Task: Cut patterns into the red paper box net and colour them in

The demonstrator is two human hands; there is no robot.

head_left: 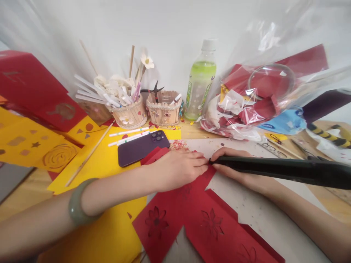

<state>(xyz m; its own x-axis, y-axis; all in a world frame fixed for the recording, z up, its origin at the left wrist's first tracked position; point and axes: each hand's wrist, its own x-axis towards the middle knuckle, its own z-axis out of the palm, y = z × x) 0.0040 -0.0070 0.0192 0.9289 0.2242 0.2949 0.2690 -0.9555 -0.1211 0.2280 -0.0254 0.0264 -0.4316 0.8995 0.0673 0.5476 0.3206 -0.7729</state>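
My left hand point(179, 168) lies flat, fingers stretched out, pressing on red cut paper point(192, 204). Flower shapes are cut into this paper, and its folded flaps reach toward the bottom of the view. In my right hand point(233, 166), thumb and fingers close around the narrow end of a long black tool point(274, 170). I cannot make out its kind. Its dark tip meets the red paper just beside my left fingertips. A green bangle point(78, 204) circles my left wrist.
A purple phone point(137, 149) lies on yellow paper point(106, 219), beside white sticks and a wooden stick point(90, 153). Behind stand a basket of craft pieces point(130, 116), a basket with pliers point(164, 109), a drink bottle point(200, 84) and a clear bag of red scraps point(241, 113). Red-yellow card box point(35, 95) stands left.
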